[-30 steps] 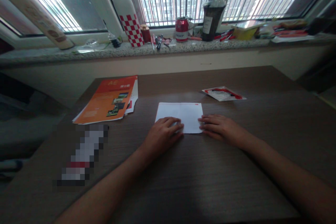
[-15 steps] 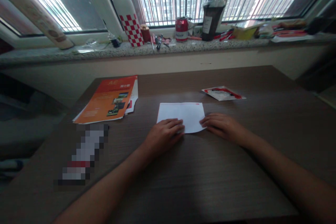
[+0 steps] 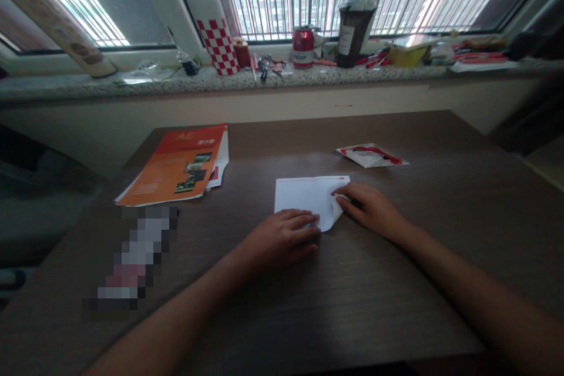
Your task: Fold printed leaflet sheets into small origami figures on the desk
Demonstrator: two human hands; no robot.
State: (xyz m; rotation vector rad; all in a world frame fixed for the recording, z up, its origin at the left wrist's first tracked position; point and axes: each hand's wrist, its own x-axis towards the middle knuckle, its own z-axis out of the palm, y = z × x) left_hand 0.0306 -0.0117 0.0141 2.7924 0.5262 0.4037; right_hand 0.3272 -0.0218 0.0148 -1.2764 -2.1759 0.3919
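Observation:
A white sheet of paper (image 3: 302,194) lies on the brown table, a small red mark near its upper right corner. My left hand (image 3: 293,234) rests flat on its lower edge, fingers stretched out to the right. At the paper's right side, my right hand (image 3: 363,205) pinches the near right corner between thumb and fingers. That corner is lifted and bent over toward the sheet's middle. Part of the lower left edge is hidden under my left hand.
Orange booklet (image 3: 176,164) on papers at the table's left; a pixelated object (image 3: 136,258) nearer. A red-and-white flat packet (image 3: 372,155) lies behind the paper. Along the windowsill stand a checkered bottle (image 3: 218,47), a red can (image 3: 303,47) and a dark cup (image 3: 352,35).
The paper has shifted slightly right and toward me. My right hand has raised its near right corner, which lay flat before. My left hand has slid a little right.

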